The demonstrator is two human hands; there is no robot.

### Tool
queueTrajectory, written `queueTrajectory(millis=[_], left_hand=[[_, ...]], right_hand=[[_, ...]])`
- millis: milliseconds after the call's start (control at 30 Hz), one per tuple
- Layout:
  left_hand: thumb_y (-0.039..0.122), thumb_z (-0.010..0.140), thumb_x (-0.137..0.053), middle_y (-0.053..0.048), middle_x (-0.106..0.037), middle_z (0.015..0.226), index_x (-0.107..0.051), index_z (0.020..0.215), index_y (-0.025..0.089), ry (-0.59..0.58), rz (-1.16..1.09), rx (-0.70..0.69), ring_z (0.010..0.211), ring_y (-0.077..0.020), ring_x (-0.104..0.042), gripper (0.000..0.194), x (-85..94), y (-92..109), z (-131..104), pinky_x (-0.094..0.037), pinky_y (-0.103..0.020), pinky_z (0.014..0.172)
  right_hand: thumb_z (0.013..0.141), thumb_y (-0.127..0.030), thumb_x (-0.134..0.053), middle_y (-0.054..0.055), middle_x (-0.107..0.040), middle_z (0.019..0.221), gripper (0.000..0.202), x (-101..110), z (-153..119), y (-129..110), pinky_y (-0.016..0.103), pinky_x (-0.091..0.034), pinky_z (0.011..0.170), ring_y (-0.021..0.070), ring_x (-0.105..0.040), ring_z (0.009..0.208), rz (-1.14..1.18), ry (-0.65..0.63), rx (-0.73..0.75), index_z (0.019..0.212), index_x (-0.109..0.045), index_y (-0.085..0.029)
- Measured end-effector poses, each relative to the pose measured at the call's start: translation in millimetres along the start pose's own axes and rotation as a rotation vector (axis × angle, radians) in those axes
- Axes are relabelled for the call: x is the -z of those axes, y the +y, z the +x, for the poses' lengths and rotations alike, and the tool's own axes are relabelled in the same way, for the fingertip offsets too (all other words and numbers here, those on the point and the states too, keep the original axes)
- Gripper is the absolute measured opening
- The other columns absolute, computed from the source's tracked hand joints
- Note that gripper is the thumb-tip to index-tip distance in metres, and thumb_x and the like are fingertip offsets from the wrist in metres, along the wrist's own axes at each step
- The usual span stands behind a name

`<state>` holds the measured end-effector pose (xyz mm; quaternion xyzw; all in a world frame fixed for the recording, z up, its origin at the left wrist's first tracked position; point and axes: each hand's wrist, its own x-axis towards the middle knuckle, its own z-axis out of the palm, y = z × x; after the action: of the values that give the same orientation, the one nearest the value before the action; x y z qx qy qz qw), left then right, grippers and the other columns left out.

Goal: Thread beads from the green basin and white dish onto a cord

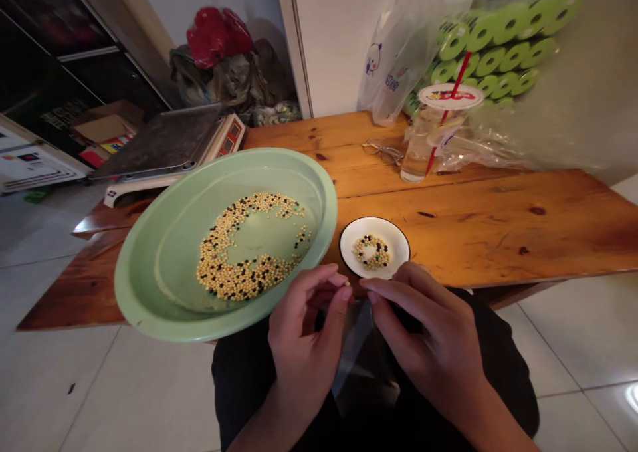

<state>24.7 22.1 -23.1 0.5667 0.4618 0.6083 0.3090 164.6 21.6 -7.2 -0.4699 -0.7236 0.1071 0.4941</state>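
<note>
My left hand [312, 329] pinches a small pale yellow bead [347, 283] between thumb and forefinger, in front of the white dish. Close beside it, my right hand [426, 319] has its thumb and forefinger nearly together; whatever lies between these tips is too small to make out. Yellow and black beads [381, 258], with a few green ones, form a ring inside the dark-rimmed white dish [399, 238]. To the left, a large pale green basin [164, 266] holds many loose yellow and black beads [239, 276] in a curved band.
The wooden bench [498, 226] carries the basin and dish. Behind the basin stands a weighing scale [169, 143]. Farther back are a clear cup [421, 146] with a red straw, glasses [383, 151], a plastic bag [393, 66] and green-wrapped rolls [498, 46].
</note>
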Motion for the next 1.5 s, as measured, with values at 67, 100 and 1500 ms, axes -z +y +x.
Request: queueTrajectory(millis=[67, 100, 1500], left_hand=[[0.002, 0.086, -0.067, 0.003, -0.072, 0.094, -0.068, 0.112, 0.028, 0.004, 0.009, -0.004, 0.084, -0.0077, -0.07, 0.036, 0.4, 0, 0, -0.059, -0.013, 0.078], [0.003, 0.086, -0.067, 0.003, -0.072, 0.094, -0.068, 0.112, 0.028, 0.002, 0.011, -0.005, 0.084, -0.008, -0.07, 0.036, 0.6, -1, -1, -0.059, -0.013, 0.078], [0.0, 0.089, -0.059, -0.003, -0.067, 0.087, -0.06, 0.098, 0.015, -0.133, 0.543, -0.393, 0.08, -0.0119, -0.066, 0.017, -3.4, -7, 3, -0.055, -0.019, 0.076]], right_hand=[[0.087, -0.002, -0.058, 0.004, -0.053, 0.066, 0.017, 0, 0, 0, 0.028, -0.044, 0.055, 0.0141, -0.05, 0.061, -0.002, -0.001, -0.001, 0.091, -0.075, -0.004], [0.087, -0.002, -0.058, 0.003, -0.053, 0.066, 0.017, -1, 0, 0, 0.028, -0.044, 0.055, 0.0141, -0.05, 0.061, -0.002, -0.001, -0.003, 0.091, -0.074, -0.004], [0.093, -0.013, -0.047, 0.015, -0.074, 0.11, 0.029, -7, -3, 20, 0.051, -0.054, 0.088, 0.0296, -0.069, 0.1, -0.16, -0.221, -0.226, 0.109, -0.071, -0.017]])
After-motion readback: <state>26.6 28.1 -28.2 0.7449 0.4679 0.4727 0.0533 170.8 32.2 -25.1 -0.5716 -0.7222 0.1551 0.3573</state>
